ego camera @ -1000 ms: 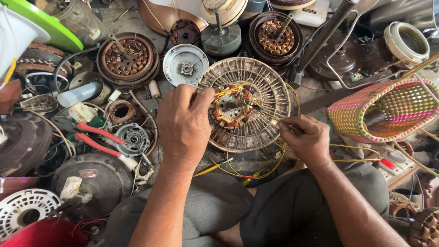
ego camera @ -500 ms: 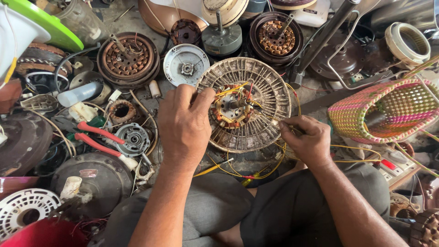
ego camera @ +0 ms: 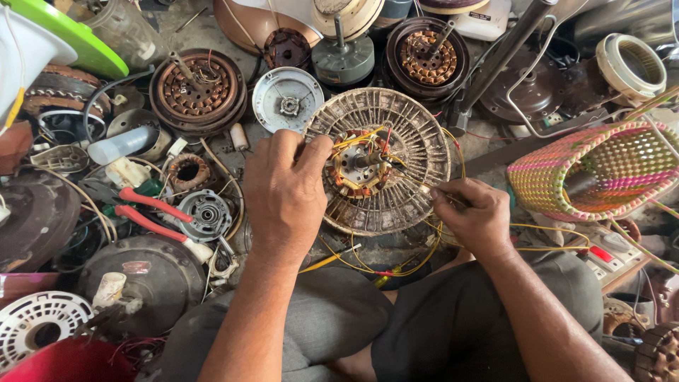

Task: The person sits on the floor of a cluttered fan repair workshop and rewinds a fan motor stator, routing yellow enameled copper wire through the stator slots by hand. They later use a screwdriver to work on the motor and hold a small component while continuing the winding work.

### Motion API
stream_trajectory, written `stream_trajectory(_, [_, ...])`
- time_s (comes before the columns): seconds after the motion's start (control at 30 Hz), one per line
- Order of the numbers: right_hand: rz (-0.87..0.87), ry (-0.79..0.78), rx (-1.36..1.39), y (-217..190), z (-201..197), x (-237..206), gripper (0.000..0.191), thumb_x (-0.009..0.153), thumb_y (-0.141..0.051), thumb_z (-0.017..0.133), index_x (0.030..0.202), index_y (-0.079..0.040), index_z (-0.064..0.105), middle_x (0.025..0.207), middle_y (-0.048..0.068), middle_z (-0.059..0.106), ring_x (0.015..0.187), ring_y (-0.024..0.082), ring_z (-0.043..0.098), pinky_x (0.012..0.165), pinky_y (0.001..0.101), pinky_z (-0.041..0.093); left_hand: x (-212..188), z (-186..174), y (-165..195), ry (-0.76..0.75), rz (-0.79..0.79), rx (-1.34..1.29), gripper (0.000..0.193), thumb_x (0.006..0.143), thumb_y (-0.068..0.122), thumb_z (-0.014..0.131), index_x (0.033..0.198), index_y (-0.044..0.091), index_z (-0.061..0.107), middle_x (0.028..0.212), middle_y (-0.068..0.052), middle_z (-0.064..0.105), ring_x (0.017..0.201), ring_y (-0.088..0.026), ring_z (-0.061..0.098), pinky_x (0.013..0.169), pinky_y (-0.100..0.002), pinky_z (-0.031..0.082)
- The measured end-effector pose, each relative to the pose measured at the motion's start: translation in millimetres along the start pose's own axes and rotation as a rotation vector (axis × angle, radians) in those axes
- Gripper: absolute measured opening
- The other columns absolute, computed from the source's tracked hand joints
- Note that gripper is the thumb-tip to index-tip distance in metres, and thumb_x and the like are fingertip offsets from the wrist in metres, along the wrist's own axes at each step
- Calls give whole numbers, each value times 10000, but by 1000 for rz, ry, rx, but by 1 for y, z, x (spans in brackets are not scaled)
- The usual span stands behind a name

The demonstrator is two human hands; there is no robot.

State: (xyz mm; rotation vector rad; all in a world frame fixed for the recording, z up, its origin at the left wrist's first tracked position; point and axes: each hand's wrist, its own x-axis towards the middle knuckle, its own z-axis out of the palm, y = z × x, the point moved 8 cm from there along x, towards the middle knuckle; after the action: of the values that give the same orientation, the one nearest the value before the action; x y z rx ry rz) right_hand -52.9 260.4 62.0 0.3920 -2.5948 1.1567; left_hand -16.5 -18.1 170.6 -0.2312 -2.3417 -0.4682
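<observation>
A round, ribbed ceiling fan motor housing [ego camera: 407,134] lies in front of my knees, its copper-wound stator [ego camera: 361,166] exposed in the middle with yellow and red wires coming out. My left hand [ego camera: 286,191] rests on the housing's left edge, fingers curled onto the stator windings. My right hand [ego camera: 474,216] sits at the housing's lower right rim and pinches a thin yellow wire [ego camera: 417,185] that runs toward the stator. More yellow wires [ego camera: 396,269] loop down onto the floor between my knees.
Several other fan motors and covers surround me: a copper-wound stator [ego camera: 198,88], a silver end plate [ego camera: 288,99], another stator [ego camera: 428,53]. Red-handled pliers [ego camera: 148,212] lie left. A pink and green woven basket [ego camera: 601,173] stands right, a power strip [ego camera: 601,258] beside it.
</observation>
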Motion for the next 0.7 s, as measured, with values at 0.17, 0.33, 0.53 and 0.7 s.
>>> stream_trajectory(0.17, [-4,2,-15,1,1,0,127,868,-108,829,950,-48,753,821,47,742,710,96,691,636,246,534,0,0,0,0,-2,10,242,888,12,720,1093,136,691,942,-34,545,868,-237,580,767,-411,480])
stream_trajectory(0.33, [8,17,-15,3,1,0,130,864,-108,830,941,-41,750,816,56,736,709,100,690,637,251,533,0,0,0,-5,-2,1,236,893,28,718,1099,139,694,936,-41,539,868,-248,579,760,-417,474])
stream_trajectory(0.53, [-15,9,-10,1,0,-1,127,862,-94,822,955,-38,757,821,69,741,718,107,694,652,253,533,-1,0,0,-10,-7,0,230,901,34,706,1101,145,690,943,-39,535,876,-251,578,773,-419,474])
stream_trajectory(0.7, [-17,12,-12,0,0,0,126,864,-98,820,948,-35,751,815,67,734,719,115,696,660,258,531,0,-1,-1,-5,-7,-2,239,894,29,713,1102,144,690,939,-42,533,869,-252,574,769,-420,472])
